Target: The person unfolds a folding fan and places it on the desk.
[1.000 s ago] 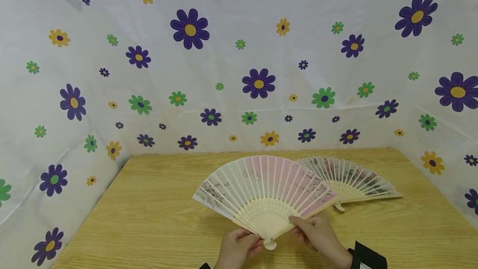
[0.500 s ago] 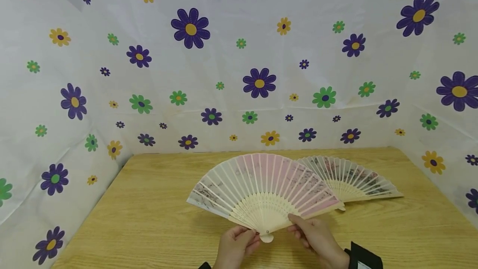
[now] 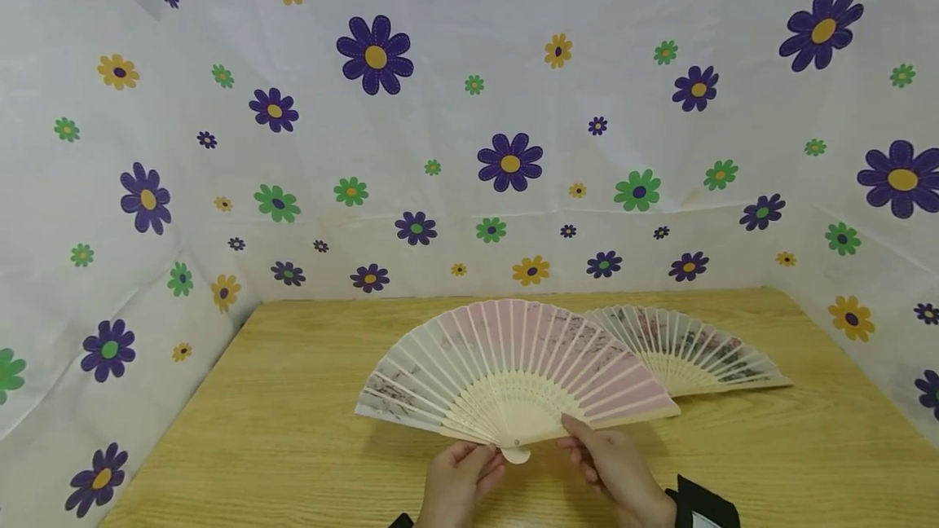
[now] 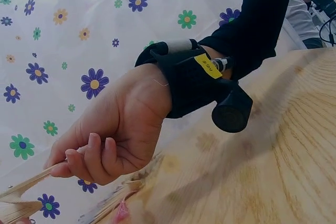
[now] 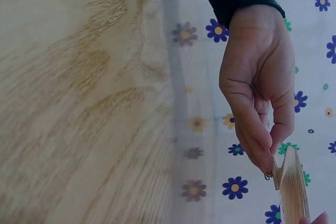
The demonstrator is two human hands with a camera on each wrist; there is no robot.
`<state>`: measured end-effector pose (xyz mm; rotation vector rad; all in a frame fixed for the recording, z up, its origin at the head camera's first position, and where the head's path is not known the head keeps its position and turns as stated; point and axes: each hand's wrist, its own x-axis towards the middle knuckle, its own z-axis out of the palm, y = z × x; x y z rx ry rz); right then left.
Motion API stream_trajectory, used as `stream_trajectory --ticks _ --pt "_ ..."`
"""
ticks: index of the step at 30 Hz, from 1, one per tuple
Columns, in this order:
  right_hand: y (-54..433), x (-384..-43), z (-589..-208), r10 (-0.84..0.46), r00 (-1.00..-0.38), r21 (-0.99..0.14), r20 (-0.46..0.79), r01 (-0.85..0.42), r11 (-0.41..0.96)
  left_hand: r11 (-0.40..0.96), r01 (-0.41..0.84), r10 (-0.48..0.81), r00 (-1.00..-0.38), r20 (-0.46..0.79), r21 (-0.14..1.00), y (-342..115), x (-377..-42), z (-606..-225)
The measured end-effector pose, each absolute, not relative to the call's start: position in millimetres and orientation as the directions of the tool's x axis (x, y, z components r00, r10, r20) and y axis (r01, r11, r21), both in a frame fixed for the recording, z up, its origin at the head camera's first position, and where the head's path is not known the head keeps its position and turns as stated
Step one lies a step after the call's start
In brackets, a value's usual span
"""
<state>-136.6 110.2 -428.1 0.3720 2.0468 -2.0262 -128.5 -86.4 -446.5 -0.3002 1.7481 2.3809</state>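
A folding fan, with pale sticks and a grey-to-pink leaf printed with branches, is spread in a wide arc above the table. My left hand pinches its left end stick near the pivot; the right wrist view also shows this left hand by the small metal rivet. With thumb on top, my right hand pinches the right end stick. In the left wrist view, the right hand has its other fingers curled toward the palm. A second spread fan, whitish with dark and red print, lies behind to the right, partly covered.
The wooden table is enclosed at the back and both sides by a white cloth with purple, yellow and green flowers. A dark cuff with a camera strap sits on the right wrist.
The pink fan has spread wider, its two ends now lower and farther apart. Its pivot has shifted up and left, and both hands have moved slightly left. The second fan stays put.
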Motion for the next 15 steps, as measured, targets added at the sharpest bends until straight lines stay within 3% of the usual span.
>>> stream_trajectory --ticks 8,15 --pt "87 -132 -434 0.098 -0.955 -0.959 -0.280 0.273 -0.078 -0.369 -0.244 0.020 -0.967 -0.255 0.897 -99 -128 -449" --pt "57 -157 -440 0.004 -0.957 -0.953 -0.289 0.287 -0.093 -0.378 -0.267 -0.004 -0.957 -0.290 0.886 -132 -144 -451"
